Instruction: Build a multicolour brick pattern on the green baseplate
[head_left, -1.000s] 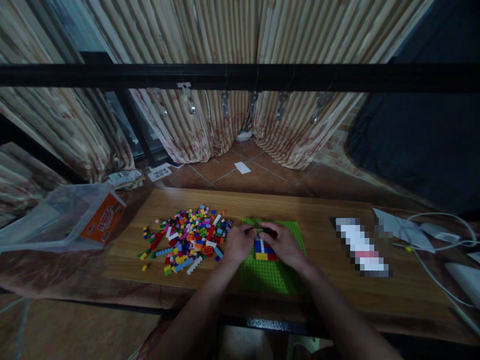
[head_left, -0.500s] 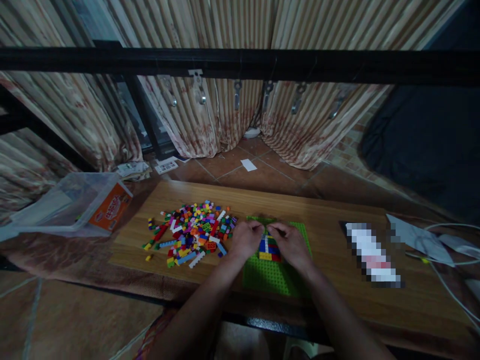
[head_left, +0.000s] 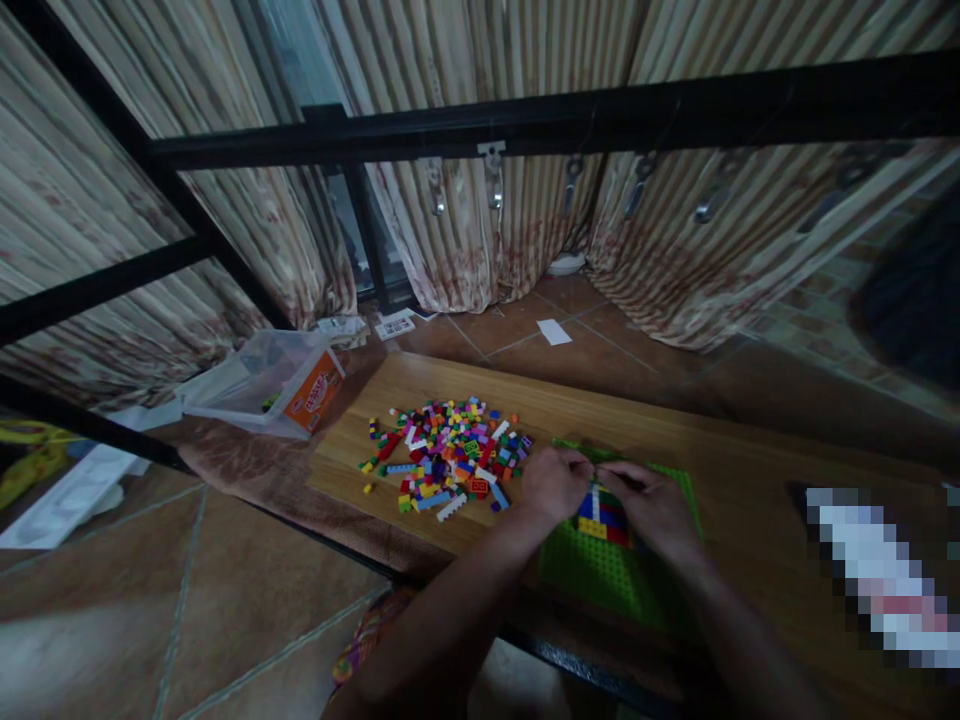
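Observation:
A green studded baseplate (head_left: pixel 600 580) lies on the wooden table. On it is a flat patch of building bricks (head_left: pixel 604 520) in blue, white, yellow and red. My left hand (head_left: pixel 556 484) is over the plate's left side, thumb and fingertips pinched together at the top of the patch. My right hand (head_left: pixel 649 500) comes in from the right with its fingers closed, its tips meeting those of the left. Whatever is between the fingertips is too small and hidden to make out. Left of my hands spreads a heap of loose bricks (head_left: pixel 450 455) in many colours.
The wooden table (head_left: pixel 420 375) runs left to right. A clear plastic box (head_left: pixel 255 385) with an orange label stands beyond its left end. A pixelated object (head_left: pixel 877 570) lies on the right. Metal clips (head_left: pixel 495 180) hang from a black bar (head_left: pixel 420 140) in front of curtains.
My view has turned left, so the table and hands appear further right in the picture. My hands stay together at the top of the brick patch, still pinched.

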